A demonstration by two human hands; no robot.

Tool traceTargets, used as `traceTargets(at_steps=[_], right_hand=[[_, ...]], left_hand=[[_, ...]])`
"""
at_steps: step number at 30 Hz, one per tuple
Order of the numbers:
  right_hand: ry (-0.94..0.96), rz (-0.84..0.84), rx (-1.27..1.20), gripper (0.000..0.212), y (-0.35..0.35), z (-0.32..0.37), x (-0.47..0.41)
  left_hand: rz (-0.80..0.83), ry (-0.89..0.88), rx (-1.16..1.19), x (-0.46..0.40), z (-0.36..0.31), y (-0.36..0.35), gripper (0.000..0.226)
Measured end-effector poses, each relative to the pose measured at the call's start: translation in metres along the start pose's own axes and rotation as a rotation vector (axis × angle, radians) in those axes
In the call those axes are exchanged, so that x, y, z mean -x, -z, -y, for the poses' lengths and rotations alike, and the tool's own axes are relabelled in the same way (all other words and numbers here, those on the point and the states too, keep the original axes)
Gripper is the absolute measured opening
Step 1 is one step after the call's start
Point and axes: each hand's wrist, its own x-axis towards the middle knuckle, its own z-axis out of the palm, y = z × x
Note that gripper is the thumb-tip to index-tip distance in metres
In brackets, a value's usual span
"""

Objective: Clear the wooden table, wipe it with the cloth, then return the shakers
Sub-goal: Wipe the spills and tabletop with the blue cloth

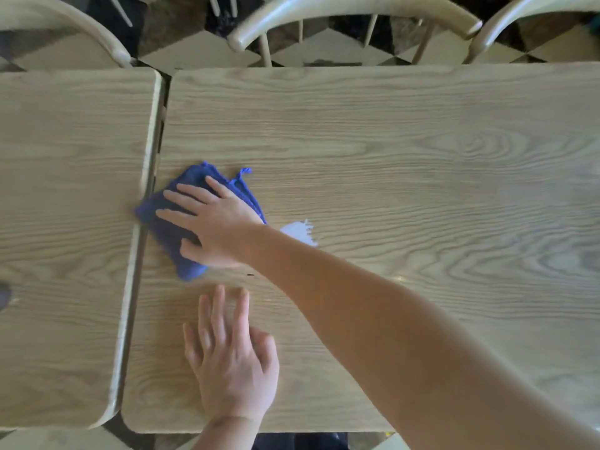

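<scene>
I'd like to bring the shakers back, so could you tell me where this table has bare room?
The wooden table is bare right of the white patch, across to its right side and up to the far edge by the chairs. Its left end is crowded: right hand pressing the blue cloth, left hand flat near the front edge.

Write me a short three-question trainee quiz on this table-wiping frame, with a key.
1. True or false: the right hand presses flat on the blue cloth.
2. Where does the left hand rest? A) on the cloth B) on the bare wooden table nearer the person C) on a chair
3. Fill in: the cloth lies at the table's ____ edge, next to the gap beside the neighbouring table.

Key: 1 true. 2 B. 3 left.
</scene>
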Motion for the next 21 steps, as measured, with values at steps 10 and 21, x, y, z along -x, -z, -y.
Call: traceTargets(at_steps=[10,21], right_hand=[[-0.754,-0.245,-0.100,0.066,0.022,-0.142,0.130],[-1.084,-0.194,-0.171,0.069,-0.027,0.054,0.214]], left_hand=[[0.036,-0.026,-0.012,-0.001,0.002,0.002,0.062],[0.099,-0.034,0.056,0.000,0.001,0.013,0.061]])
